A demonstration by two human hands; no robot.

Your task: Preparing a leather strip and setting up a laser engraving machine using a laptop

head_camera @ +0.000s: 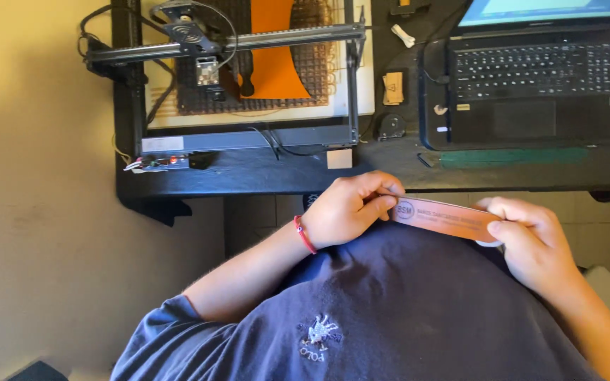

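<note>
While both hands grip it, the leather strip (pixel 446 219) spans the gap between them, just above the navy shirt (pixel 390 310) and near the front edge of the black bench (pixel 262 176). The left hand (pixel 351 208) closes its fingers over the strip's left end; the right hand (pixel 531 236) pinches the right end between thumb and fingers. Long, narrow and tan-pink, the strip tilts slightly down to the right, with engraved marks on its upper face. Farther off on the bench stand a laser engraver (pixel 199 42) holding an orange sheet (pixel 273 49) and, to the right, an open laptop (pixel 531 70).
</note>
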